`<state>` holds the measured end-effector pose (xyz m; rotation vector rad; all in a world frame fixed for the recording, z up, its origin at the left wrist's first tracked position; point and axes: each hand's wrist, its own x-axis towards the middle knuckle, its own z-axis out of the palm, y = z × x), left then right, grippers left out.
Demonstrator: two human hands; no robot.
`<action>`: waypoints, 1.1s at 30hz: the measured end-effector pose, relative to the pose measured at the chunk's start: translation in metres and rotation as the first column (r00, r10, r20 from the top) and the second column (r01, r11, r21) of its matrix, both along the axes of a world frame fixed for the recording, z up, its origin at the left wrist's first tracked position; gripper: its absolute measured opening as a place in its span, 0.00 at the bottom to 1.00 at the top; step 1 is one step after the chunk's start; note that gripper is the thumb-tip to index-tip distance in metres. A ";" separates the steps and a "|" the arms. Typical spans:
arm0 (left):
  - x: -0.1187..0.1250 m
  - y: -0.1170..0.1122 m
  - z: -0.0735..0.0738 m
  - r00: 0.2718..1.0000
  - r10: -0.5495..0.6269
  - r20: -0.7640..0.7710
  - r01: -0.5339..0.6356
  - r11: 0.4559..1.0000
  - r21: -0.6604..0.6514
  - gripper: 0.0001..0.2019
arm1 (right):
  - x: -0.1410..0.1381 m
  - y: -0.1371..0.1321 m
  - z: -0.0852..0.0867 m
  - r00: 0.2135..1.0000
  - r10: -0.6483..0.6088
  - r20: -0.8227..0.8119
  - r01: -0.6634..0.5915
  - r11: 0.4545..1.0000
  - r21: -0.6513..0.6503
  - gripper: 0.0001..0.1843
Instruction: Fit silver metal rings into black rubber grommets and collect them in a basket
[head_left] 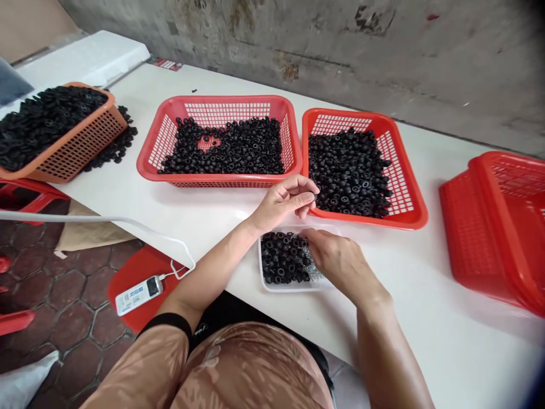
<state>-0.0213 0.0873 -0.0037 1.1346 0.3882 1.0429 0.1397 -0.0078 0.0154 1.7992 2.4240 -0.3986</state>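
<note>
The right hand [343, 264] hides part of the tray [283, 288]; stacked baskets [472, 233] are cut off.

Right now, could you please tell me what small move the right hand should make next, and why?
I would probably have the right hand pinch one of the tiny shiny pieces and raise it toward the left hand: its fingers are already down at those pieces in the tray, while the left hand pinches what looks like a black part.
</note>
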 end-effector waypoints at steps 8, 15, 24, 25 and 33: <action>0.001 0.000 -0.003 1.000 -0.022 0.014 0.021 0.999 0.029 0.18 | 0.013 -0.006 -0.016 0.943 0.074 -0.325 -0.043 0.994 0.104 0.17; -0.001 0.001 -0.004 0.999 0.024 -0.022 -0.024 1.000 0.009 0.19 | 0.029 -0.004 -0.019 0.802 0.153 -0.577 0.076 0.933 0.353 0.16; -0.002 0.000 -0.006 1.000 0.025 -0.018 -0.025 1.000 -0.003 0.19 | 0.029 0.004 -0.028 0.681 0.141 -0.718 0.245 0.880 0.406 0.12; -0.001 0.000 -0.005 1.000 0.025 -0.011 -0.025 1.000 -0.010 0.19 | 0.028 0.004 -0.030 0.675 0.140 -0.725 0.236 0.889 0.392 0.12; -0.009 0.005 -0.003 0.999 0.039 -0.001 -0.039 0.995 -0.088 0.19 | 0.019 0.000 -0.037 0.575 -0.027 -0.818 0.390 0.888 0.244 0.13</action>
